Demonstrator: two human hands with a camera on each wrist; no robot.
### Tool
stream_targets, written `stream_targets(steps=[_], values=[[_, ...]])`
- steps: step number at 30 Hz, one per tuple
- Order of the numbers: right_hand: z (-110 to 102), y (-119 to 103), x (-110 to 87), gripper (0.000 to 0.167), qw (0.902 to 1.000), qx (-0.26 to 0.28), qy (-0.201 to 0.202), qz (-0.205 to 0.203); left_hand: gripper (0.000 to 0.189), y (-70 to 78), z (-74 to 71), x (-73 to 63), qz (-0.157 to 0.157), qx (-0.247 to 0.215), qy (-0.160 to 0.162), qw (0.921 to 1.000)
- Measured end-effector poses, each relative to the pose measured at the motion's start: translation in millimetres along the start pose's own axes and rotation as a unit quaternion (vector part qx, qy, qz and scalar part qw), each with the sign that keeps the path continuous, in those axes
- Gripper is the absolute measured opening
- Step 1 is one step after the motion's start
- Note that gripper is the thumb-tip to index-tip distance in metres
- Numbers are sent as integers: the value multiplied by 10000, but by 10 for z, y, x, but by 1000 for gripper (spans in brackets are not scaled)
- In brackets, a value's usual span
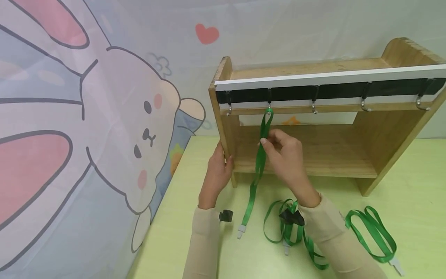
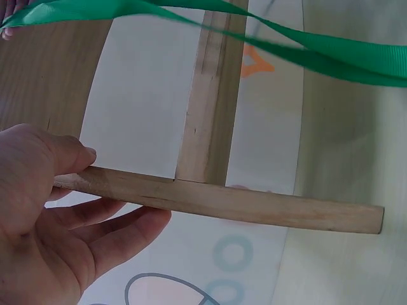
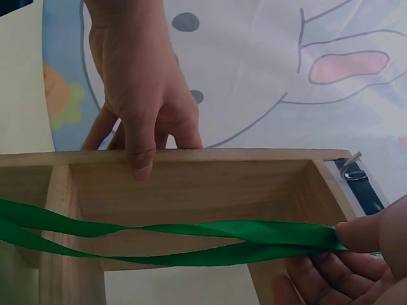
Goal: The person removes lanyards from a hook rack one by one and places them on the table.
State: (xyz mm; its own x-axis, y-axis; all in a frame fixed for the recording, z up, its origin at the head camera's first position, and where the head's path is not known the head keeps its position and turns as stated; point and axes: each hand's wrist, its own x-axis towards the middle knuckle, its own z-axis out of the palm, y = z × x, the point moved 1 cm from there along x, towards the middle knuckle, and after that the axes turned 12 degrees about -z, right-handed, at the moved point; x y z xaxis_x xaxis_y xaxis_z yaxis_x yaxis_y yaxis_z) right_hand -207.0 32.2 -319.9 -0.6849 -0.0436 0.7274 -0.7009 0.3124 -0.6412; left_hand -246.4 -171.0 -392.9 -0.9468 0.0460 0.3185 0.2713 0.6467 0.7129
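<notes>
A green lanyard (image 1: 260,157) hangs by its loop from the second hook (image 1: 269,105) from the left on a wooden shelf (image 1: 306,172). Its grey plastic clip (image 1: 241,231) dangles at the lower end. My right hand (image 1: 287,157) pinches the strap between thumb and fingers a little below that hook; the right wrist view shows the same pinch on the lanyard (image 3: 286,236). With thumb on one face and fingers on the other, my left hand (image 1: 217,170) grips the shelf's left side panel (image 2: 273,210). The strap crosses in front of the shelf in both wrist views.
More green lanyards lie on the pale green table (image 1: 174,232): a tangled one (image 1: 296,232) near my right sleeve and a looped one (image 1: 374,234) farther right. Several hooks line the black strip (image 1: 292,93). A cartoon-printed cloth (image 1: 115,116) hangs behind and at left.
</notes>
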Motion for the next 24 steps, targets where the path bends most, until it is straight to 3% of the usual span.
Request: stream_targets(steps=[8, 15, 24], values=[[-25, -96, 23, 5, 9988, 407, 280, -71, 61, 5, 2, -1, 0, 69, 59, 10000], [-9, -178, -49, 6, 9981, 618, -10, 41, 61, -11, 10, 9, 217, -8, 147, 9997], [156, -234, -251, 7, 9920, 1246, -196, 86, 61, -7, 14, 9, 239, -29, 156, 9996]])
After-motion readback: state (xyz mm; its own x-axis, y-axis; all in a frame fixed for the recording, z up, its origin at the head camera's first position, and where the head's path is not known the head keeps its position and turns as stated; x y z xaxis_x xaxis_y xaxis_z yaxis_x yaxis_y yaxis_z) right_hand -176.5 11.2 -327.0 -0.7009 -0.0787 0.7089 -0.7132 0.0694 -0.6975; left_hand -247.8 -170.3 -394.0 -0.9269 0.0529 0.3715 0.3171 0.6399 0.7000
